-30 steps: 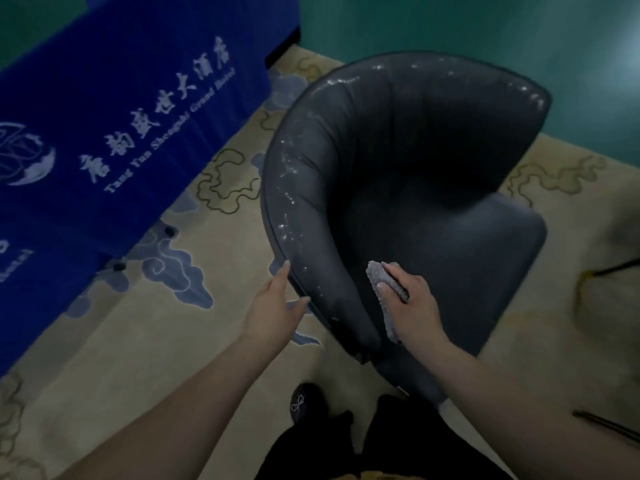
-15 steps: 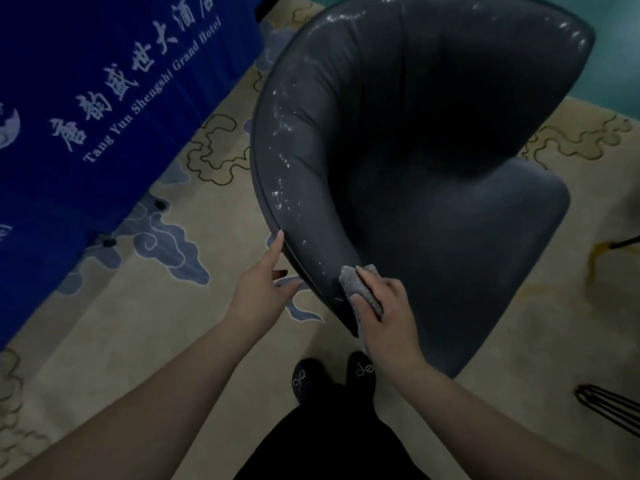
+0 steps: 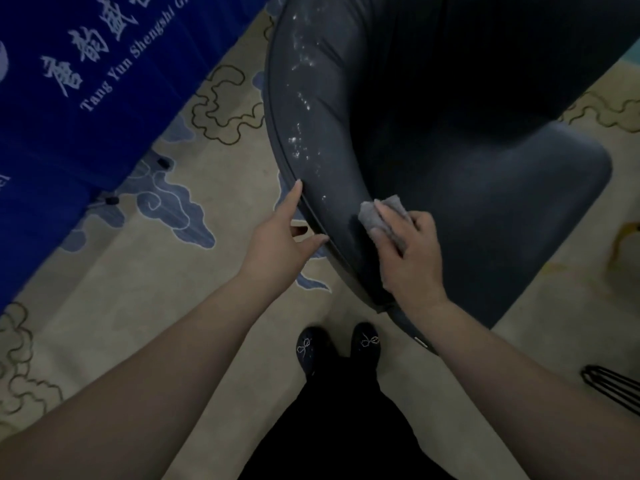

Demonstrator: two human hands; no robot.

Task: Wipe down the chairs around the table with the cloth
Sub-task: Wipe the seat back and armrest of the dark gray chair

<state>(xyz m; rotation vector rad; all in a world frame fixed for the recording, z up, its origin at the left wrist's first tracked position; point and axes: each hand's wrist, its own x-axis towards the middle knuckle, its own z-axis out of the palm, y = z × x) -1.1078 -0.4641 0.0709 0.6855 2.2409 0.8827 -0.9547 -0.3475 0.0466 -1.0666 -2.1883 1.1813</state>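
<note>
Hands: left (image 3: 277, 237) on chair (image 3: 485, 174) rim, right (image 3: 412, 251) pressing cloth (image 3: 372, 214) inside.

The only readable writing stands on the blue table cloth (image 3: 62, 109) at the upper left, printed in white and running diagonally upward to the right. A row of large Chinese characters is cut off by the top edge of the view; 3 of them show more or less whole and a 4th only in part, and they are too blurred to read with certainty. Beneath them runs a line of Latin letters that reads "Tang Yun Shengshi Gr", with the rest cut off by the top edge.
</note>
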